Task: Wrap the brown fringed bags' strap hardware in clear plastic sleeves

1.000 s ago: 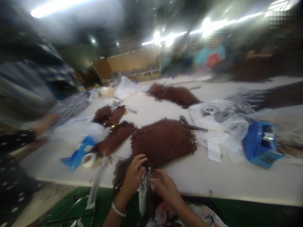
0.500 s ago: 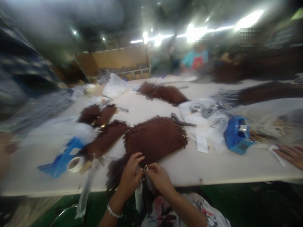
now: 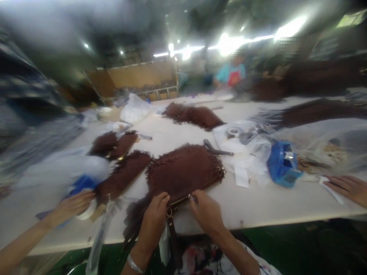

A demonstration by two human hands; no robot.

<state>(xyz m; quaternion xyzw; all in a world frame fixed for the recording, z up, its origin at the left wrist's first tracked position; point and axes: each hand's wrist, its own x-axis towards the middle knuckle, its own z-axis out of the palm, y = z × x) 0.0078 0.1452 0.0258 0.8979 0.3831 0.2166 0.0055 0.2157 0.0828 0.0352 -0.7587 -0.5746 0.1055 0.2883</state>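
Note:
A dark brown fringed bag [image 3: 183,168] lies flat on the white table in front of me, its gold zipper edge toward me. My left hand [image 3: 156,214] is closed on the bag's near left corner, beside a gold ring with a brown strap [image 3: 172,235] that hangs over the table edge. Farther right along the zipper, my right hand [image 3: 205,208] pinches the small metal zipper pull [image 3: 189,196]. Black-handled scissors [image 3: 218,149] lie just behind the bag's right end.
Other brown fringed bags [image 3: 126,175] lie left and behind. Another person's hand [image 3: 77,202] is over a white tape roll [image 3: 87,211] at left; a different hand [image 3: 346,187] rests at right. A blue box [image 3: 283,164] and plastic sheeting [image 3: 329,141] are on the right.
My right hand has moved right along the zipper, away from my left hand, and the gold ring now shows. Another person's hand has reached in from the left to the tape roll.

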